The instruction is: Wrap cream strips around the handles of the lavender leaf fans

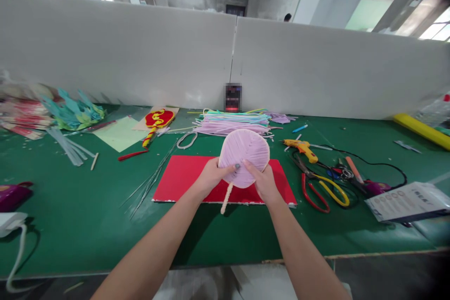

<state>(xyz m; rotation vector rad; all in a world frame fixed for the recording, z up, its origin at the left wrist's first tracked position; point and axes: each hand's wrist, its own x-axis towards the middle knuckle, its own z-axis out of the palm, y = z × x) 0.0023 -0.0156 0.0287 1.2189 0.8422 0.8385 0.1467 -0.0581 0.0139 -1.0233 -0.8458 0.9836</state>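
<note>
Between my two hands is a round hand fan [246, 150], its face covered in lilac strips and edged with a pale rim. Its wrapped cream handle [227, 199] points down toward me. My left hand [214, 176] grips the fan's left edge, thumb on the face. At the lower right edge, my right hand [262, 180] holds it too, thumb also pressed on the lilac surface. The fingers behind the fan are hidden. Below the fan lies a red board [186, 173] on the green table [105, 234].
Lilac and teal stems [232, 124] lie behind the board. On the right are a yellow glue gun [304, 149], red-and-yellow-handled pliers [316, 190] and a printed box [408, 201]. A red-and-yellow fan [158, 119] and thin wires [153, 180] lie left. A grey partition [123, 51] borders the back.
</note>
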